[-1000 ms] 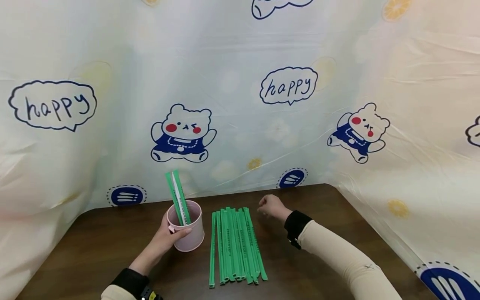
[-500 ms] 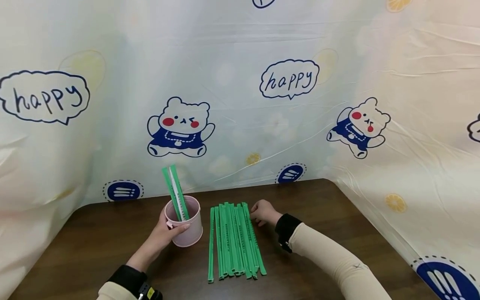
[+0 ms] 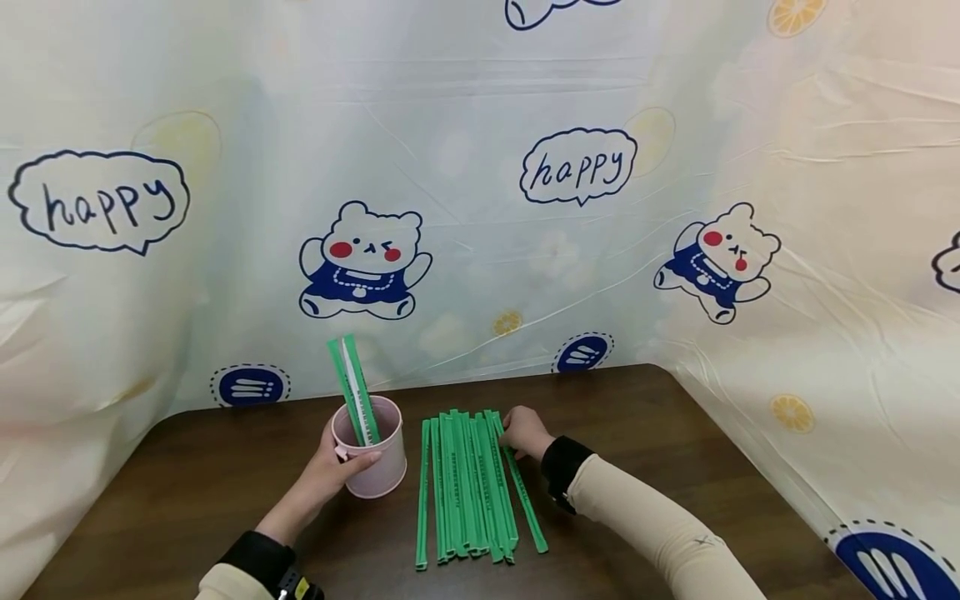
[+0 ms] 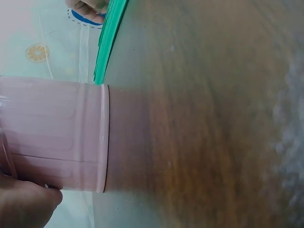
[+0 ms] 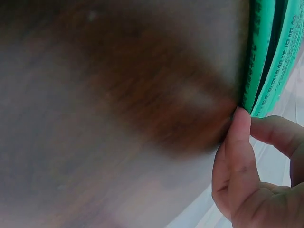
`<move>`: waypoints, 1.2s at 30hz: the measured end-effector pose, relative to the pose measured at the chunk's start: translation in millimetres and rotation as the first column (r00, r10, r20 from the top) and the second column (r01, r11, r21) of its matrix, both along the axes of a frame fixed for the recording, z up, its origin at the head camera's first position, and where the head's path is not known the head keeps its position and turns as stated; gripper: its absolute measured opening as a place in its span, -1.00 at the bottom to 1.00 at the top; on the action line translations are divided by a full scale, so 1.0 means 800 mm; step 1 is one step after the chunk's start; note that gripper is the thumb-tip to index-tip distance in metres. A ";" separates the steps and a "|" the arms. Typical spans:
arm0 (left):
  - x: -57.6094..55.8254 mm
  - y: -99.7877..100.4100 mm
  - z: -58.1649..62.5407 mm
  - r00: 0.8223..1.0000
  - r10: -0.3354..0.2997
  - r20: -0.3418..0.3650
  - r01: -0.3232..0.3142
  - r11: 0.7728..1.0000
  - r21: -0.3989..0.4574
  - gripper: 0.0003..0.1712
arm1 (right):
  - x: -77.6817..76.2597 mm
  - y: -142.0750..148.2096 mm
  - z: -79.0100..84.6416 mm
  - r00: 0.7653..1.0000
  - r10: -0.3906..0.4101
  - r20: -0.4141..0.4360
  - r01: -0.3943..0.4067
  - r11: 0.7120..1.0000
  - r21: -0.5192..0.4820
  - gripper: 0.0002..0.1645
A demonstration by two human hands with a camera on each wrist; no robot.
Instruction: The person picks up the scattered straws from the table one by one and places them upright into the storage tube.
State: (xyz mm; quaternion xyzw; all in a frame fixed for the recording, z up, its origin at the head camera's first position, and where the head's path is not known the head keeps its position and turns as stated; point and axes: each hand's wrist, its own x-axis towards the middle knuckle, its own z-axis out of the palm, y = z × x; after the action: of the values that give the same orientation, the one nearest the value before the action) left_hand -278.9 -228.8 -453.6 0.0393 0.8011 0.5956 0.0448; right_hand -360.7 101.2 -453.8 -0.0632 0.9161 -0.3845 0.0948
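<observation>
A pink bucket [image 3: 384, 475] stands upright on the brown table, and my left hand [image 3: 328, 468] grips its left side, thumb across the front. Several green and white wrapped straws [image 3: 351, 383] lean inside it and stick up past the rim. To the right, a row of long green wrapped straws [image 3: 467, 487] lies on the table. My right hand [image 3: 527, 432] pinches the far end of the rightmost wrapped straw [image 3: 529, 510], whose near end slants away from the others. Thumb and finger meet at that end in the right wrist view, the neighbouring straws [image 5: 278, 61] right beside it.
Behind the table [image 3: 615, 500] hangs a pale curtain [image 3: 465, 225] printed with bears and speech bubbles; it also runs down the right side. Table surface shows between the bucket and the straws, and to the right of my right forearm [image 3: 637, 508].
My right hand has moved left to the straws and pinches the rightmost one. That straw's near end has swung right, away from the row. The left hand keeps its grip on the bucket.
</observation>
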 end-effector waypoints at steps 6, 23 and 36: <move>0.000 -0.004 -0.003 1.000 0.013 0.000 -0.013 1.000 0.002 0.22 | -0.001 -0.008 -0.004 0.999 0.028 -0.024 -0.026 0.996 0.088 -0.24; 0.008 0.002 -0.011 1.000 0.010 -0.002 -0.010 1.000 0.014 0.17 | -0.078 0.045 -0.045 0.993 0.084 0.086 -0.065 0.977 -0.201 -0.47; 0.004 0.001 0.004 1.000 0.016 -0.001 -0.016 1.000 -0.011 0.20 | -0.038 0.018 0.111 0.983 0.031 -0.184 -0.082 0.957 -0.278 -0.47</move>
State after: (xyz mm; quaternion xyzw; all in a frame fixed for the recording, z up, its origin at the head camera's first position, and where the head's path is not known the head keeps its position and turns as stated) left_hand -275.3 -228.0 -450.6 0.0328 0.8048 0.5913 0.0398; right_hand -391.2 115.6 -364.6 -0.1362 0.8539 -0.5021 0.0137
